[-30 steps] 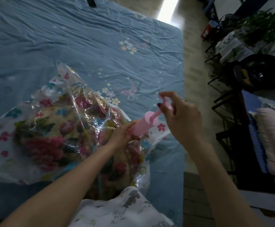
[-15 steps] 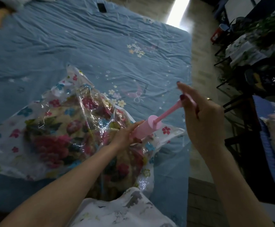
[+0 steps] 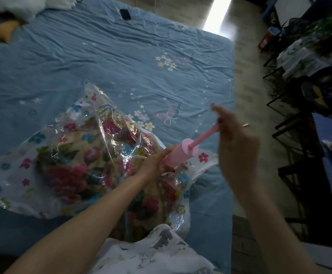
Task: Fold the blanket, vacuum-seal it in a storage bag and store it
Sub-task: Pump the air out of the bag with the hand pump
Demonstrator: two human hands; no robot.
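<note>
On the blue bed sheet (image 3: 102, 56) lies the storage bag (image 3: 48, 147), blanket (image 3: 70, 169) inside. Left hand (image 3: 153, 165) clasps the pink pump (image 3: 178, 154) steady against the bag; right hand (image 3: 234, 139) grips its plunger (drawn out, likely extracting air).

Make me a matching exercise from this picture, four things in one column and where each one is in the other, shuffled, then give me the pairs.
Things:
1. pink hand pump
2. floral blanket
3. black phone
4. gold ring

Places:
A. far edge of the blue bed
B. on a finger of the right hand
C. inside the clear storage bag
D. barrel held by the left hand

Pairs: 1-D, 2-C, 3-A, 4-B
</note>
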